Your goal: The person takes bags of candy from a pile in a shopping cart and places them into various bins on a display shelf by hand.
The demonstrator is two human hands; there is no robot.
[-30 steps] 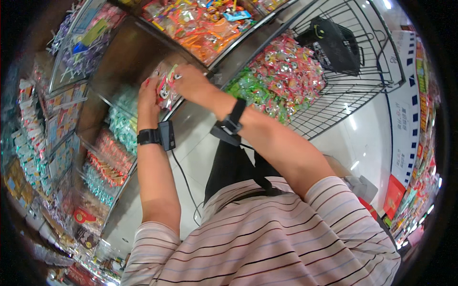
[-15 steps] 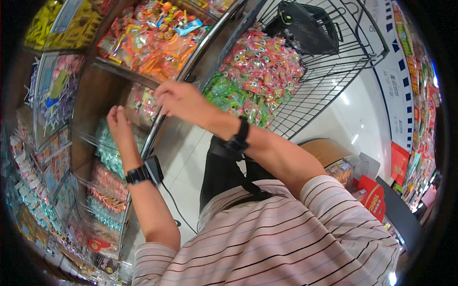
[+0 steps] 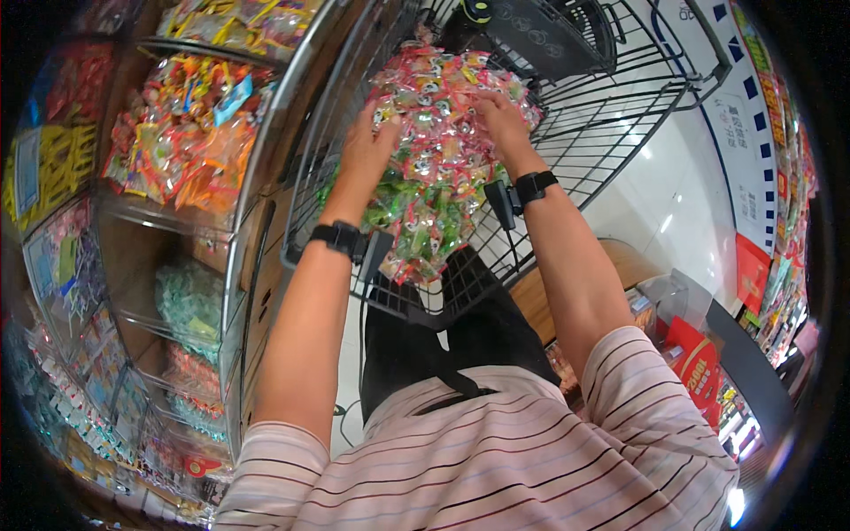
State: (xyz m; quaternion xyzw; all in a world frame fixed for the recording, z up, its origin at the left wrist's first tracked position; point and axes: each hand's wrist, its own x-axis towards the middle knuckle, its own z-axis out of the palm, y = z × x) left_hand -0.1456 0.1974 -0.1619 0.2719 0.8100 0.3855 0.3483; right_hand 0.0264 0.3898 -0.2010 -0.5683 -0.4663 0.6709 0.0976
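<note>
A: What's furthest left?

B: A rack [image 3: 124, 248] with orange packets [image 3: 208, 168] and, nearer the person, teal packets [image 3: 189, 303]. Then the cart [image 3: 425, 316], and over it the left hand [image 3: 366, 150], at the left side of the pink packets [image 3: 436, 133]. Its thumb stands apart from its fingers.

A: And rightward?

B: The pink packets lie heaped inside the cart, with green packets [image 3: 382, 205] at the heap's near end. The right hand [image 3: 505, 131] is at the heap's right side, fingers bent and slightly apart.

A: How would the pink ones handle?

B: Light and soft, I'd judge, with slick film that lets them slide over one another. Pinch a single one by its film edge; cup a bunch from both sides, without squeezing hard.

A: What's unclear?

B: The rack's far left is blurred. Whether either hand's fingertips grip a packet, I can't tell. The heap's underside is hidden. Further right, a black panel [image 3: 540, 40] is cut off at the top; its kind is unclear.
</note>
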